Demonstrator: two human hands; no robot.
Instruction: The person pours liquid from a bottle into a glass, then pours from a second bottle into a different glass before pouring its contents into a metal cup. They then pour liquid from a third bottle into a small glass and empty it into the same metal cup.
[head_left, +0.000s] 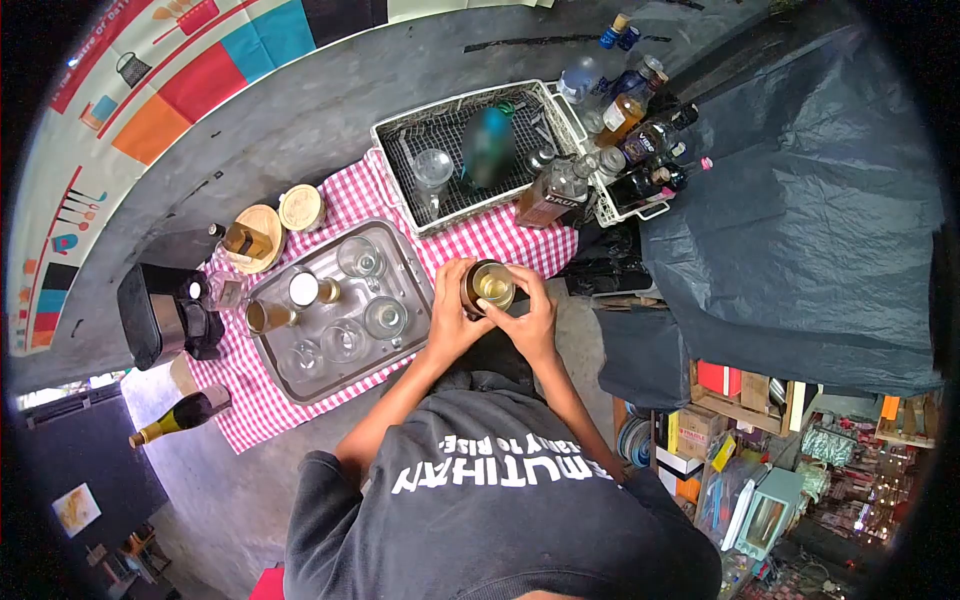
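Note:
Both hands meet around a round drinking glass (494, 283) with pale yellow liquid in it, held in front of my chest just off the tray's right end. My left hand (453, 312) wraps its left side, where a dark brown curved edge shows. On the other side my right hand (532, 318) curls its fingers round the rim, thumb across the near side. To the left, a grey metal tray (408, 262) carries several stemmed glasses, among them a clear one (385, 318), and amber-filled glasses such as one (268, 316) at its left edge.
A white wire basket (455, 218) with glassware stands behind, beside a square liquor bottle (553, 192) and a rack of several bottles (640, 135). A black appliance (150, 315) and a wine bottle (185, 413) are at the left. Red-white checked cloth (240, 420) covers the table.

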